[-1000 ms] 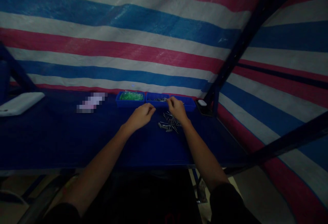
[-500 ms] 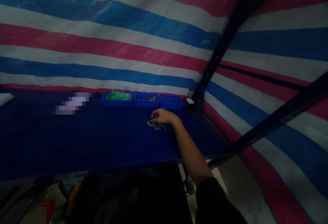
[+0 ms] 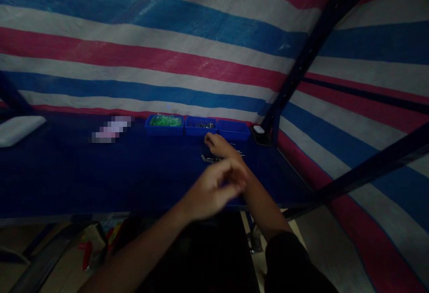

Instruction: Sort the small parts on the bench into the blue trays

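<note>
Several slender metal pieces [image 3: 210, 160] lie near curled right fingers [image 3: 208, 137].

No readable text or labels anywhere

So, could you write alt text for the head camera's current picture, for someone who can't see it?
A person's blurred left hand appears in front of their right forearm, while the right hand is near small metal pieces on a dark blue table. Beyond are three blue trays, the left holding green items, the middle metal bits, before striped sheeting.
</note>
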`<state>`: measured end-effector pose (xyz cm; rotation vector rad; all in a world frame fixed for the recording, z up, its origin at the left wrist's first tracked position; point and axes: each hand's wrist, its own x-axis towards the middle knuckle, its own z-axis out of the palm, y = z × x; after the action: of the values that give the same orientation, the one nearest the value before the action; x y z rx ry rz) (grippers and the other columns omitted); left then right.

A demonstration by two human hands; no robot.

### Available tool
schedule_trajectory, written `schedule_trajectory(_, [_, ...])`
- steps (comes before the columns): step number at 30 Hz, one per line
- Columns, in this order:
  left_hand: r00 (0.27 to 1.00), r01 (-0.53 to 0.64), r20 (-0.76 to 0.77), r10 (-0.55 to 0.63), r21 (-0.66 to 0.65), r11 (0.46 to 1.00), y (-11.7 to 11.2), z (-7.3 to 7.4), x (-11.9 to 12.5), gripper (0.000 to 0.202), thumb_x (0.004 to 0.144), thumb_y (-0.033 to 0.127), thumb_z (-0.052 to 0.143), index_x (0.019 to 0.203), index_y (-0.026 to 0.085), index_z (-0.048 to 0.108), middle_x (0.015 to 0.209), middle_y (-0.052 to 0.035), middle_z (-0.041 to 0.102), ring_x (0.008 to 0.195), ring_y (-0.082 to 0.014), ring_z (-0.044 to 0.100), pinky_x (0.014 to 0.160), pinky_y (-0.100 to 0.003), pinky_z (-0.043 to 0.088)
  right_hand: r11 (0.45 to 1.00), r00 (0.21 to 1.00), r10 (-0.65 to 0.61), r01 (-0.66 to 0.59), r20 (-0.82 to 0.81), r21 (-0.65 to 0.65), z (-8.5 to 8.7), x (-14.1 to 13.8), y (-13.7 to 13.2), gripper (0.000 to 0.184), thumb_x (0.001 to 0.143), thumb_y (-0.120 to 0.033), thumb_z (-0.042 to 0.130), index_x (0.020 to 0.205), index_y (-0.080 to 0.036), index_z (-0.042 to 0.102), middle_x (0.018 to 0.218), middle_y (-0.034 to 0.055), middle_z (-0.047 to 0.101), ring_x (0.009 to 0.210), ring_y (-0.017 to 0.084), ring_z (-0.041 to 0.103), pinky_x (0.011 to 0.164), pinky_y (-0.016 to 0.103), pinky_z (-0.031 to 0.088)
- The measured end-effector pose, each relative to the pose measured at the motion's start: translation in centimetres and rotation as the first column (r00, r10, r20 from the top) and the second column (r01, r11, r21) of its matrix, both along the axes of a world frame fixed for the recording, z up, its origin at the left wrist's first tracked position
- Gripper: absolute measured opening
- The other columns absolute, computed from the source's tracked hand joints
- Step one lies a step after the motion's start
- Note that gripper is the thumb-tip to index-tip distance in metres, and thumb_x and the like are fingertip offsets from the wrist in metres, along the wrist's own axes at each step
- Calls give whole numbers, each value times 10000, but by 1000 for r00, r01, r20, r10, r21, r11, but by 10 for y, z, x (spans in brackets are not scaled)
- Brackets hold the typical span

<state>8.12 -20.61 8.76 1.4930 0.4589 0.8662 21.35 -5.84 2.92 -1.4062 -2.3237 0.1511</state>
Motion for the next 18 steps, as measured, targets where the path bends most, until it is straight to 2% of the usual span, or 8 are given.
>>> schedule_trajectory(1, [978,-201,-19,206,150,968,30,-6,-1,158,680,336,526,748,195,503,752,-42,549,725,-164,516,693,-331,430,999,998,-14,16,-63,35,1,0,1,141,779,-153,417,860,-163,532,780,29,582,714,133,498,649,223,352])
schedule_trajectory(3, [835,-483,-51,548,411,773,88,-22,-9,110,738,261,468,806,180,499,835,-43,553,782,-160,514,753,-328,425,997,980,-35,48,-197,65,1,-1,2,126,806,-195,399,859,-166,510,738,9,551,674,125,486,623,215,345])
schedule_trajectory(4, [754,-516,-91,650,530,673,113,-31,-15,127,743,222,462,851,171,505,886,-51,551,805,-163,517,767,-330,424,996,963,-49,68,-265,63,1,-2,3,133,819,-214,383,863,-169,500,703,-5,529,637,119,476,600,210,339])
schedule_trajectory(5, [716,-460,-147,682,635,621,134,-39,-21,166,740,200,473,897,162,509,934,-61,547,827,-167,520,771,-329,428,994,943,-66,89,-327,56,1,-3,4,147,833,-227,360,874,-174,490,670,-19,505,603,113,463,578,205,331])
schedule_trajectory(7, [723,-280,-246,646,750,600,161,-53,-30,218,749,196,496,964,160,509,984,-66,551,875,-173,529,763,-311,439,993,905,-94,115,-414,26,-1,-7,5,159,845,-243,333,895,-182,472,619,-41,459,552,105,436,541,198,313])
schedule_trajectory(9, [747,-197,-276,605,777,598,171,-62,-34,216,776,212,496,985,159,511,958,-59,572,870,-164,544,743,-289,449,994,886,-105,111,-452,-13,-4,-11,5,148,842,-240,334,908,-189,457,586,-56,425,518,99,414,512,193,293])
schedule_trajectory(15, [708,-339,-213,673,733,589,164,-69,-32,116,779,207,526,878,156,558,834,-32,605,740,-133,561,690,-261,455,992,885,-121,92,-449,-86,-10,-21,3,155,844,-273,344,934,-192,441,557,-65,411,492,95,399,484,194,277])
schedule_trajectory(18, [704,-329,-222,675,741,586,163,-69,-34,120,768,214,548,870,156,576,844,-39,599,760,-140,558,690,-258,454,992,906,-124,102,-404,-74,-6,-27,6,190,853,-283,331,966,-185,447,568,-56,441,502,100,421,491,199,293])
